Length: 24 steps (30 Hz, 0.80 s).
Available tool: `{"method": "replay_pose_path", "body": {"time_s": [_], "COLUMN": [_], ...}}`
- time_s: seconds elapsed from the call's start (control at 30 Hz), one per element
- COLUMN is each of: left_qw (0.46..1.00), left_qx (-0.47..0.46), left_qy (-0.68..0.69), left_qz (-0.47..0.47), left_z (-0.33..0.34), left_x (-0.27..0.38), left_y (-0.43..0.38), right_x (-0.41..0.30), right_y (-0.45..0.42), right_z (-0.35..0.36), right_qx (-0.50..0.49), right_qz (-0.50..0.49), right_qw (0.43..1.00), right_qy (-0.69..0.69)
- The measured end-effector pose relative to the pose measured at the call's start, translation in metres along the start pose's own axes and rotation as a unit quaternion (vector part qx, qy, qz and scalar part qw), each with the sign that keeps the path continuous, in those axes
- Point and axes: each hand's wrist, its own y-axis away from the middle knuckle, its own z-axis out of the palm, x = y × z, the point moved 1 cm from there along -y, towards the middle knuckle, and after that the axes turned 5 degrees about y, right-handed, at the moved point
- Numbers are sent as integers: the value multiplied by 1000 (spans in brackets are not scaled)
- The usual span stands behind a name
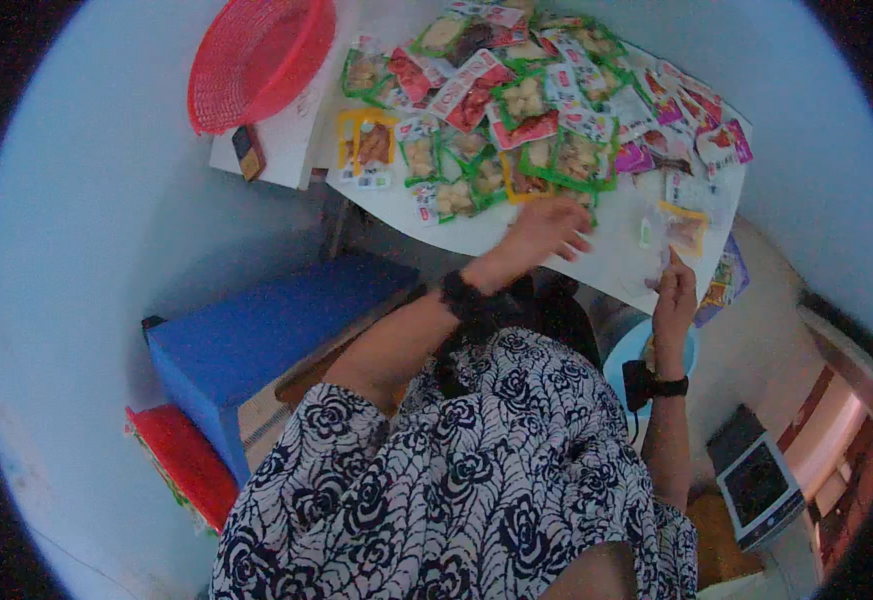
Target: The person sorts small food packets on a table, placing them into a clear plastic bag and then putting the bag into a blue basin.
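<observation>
My left hand (549,232) hovers over the near edge of the white table (451,238), fingers apart and slightly blurred, with nothing visible in it. Just beyond it lie a yellow-edged packet (528,184) and a green-edged clear packet (577,159) of pale food pieces. My right hand (676,289) pinches the near end of a clear packet with a yellow border (684,227), at the table's right side. What the fingertips press against is partly hidden. Several red-and-white packets (474,90) lie in the heap across the table, and purple-and-white packets (723,146) sit at its right.
A red plastic basket (215,75) and a small dark-and-tan object (249,152) rest on a white surface at left. A blue box (279,322) stands below left. Under my right forearm is a light-blue bucket (628,349). A purple packet (723,281) lies beyond the table edge; a scale-like device (759,480) sits lower right.
</observation>
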Motion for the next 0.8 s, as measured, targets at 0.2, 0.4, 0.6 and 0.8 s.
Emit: {"method": "replay_pose_path", "body": {"time_s": [0.2,0.4,0.6,0.8], "left_qw": [667,609,603,769], "left_qx": [494,529,531,508], "left_qy": [-507,-591,-595,-385], "left_qz": [233,-13,2,49], "left_z": [-158,-212,-204,-228], "left_x": [9,-17,-12,-11], "left_y": [54,63,65,83], "right_x": [14,25,23,26], "right_y": [18,24,30,34], "right_z": [-29,-43,-49,-45], "right_qx": [-17,-17,-28,-19], "right_qz": [65,86,113,130], "right_qw": [998,996,991,991], "right_qy": [-6,22,64,6]}}
